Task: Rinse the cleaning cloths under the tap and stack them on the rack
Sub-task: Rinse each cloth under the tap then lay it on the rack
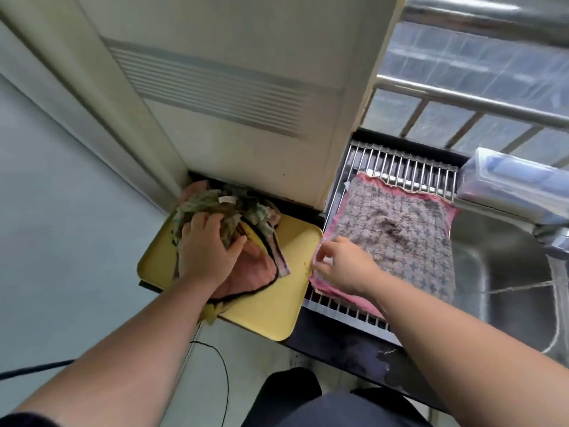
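Observation:
A pile of crumpled cleaning cloths (246, 217) lies on a yellow tray (277, 309) left of the sink. My left hand (206, 248) grips the top of the pile, on a green checked cloth. A pink-edged grey patterned cloth (400, 238) lies spread flat on the metal wire rack (409, 161) over the sink. My right hand (338, 266) pinches that cloth's left edge. At the right edge the tap (554, 238) shows only in part.
A steel sink basin (505, 272) lies right of the rack. A tall cream cabinet (246, 103) stands behind the tray. A clear plastic box (508, 180) sits at the back right by a railing. A black cable (221, 365) hangs below the dark counter.

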